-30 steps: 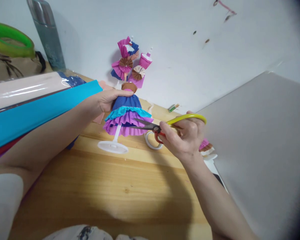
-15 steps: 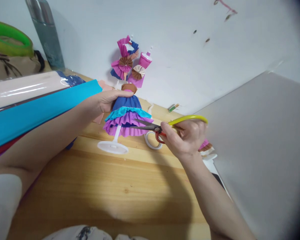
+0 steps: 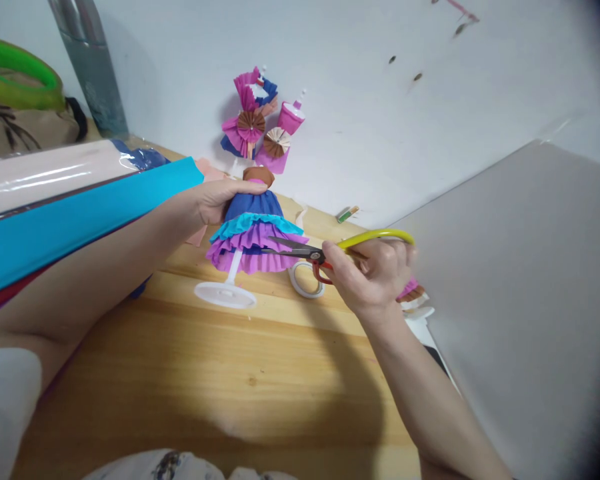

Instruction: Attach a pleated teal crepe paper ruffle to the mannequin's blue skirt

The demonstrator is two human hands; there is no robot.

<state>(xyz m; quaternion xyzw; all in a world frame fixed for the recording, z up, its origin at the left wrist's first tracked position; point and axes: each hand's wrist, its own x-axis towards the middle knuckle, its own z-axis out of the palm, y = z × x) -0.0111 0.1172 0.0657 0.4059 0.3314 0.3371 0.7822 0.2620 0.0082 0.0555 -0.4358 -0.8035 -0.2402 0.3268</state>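
Observation:
My left hand point(image 3: 225, 200) grips a small dress form point(image 3: 253, 203) at its waist, the thumb lying across the front. The form wears a brown top and a blue skirt with turquoise and purple crepe-paper ruffles, and it is tilted so its white stand point(image 3: 226, 295) points toward me. My right hand point(image 3: 373, 270) is closed round the yellow and red handles of a pair of scissors point(image 3: 314, 255). The scissors' dark blades are slightly apart and lie at the purple ruffles on the skirt's right side. Whether they touch the paper I cannot tell.
Rolls of turquoise paper point(image 3: 90, 220) and wrapped pale paper point(image 3: 50, 177) lie at left. A roll of white tape point(image 3: 306, 279) sits below the scissors. More decorated dress forms point(image 3: 253, 127) stand by the wall. A grey bottle point(image 3: 93, 73) and a beige bag point(image 3: 25, 127) are behind.
The scissors' blades have closed slightly, the lower one rising toward the upper. My left hand and the dress form stay in place.

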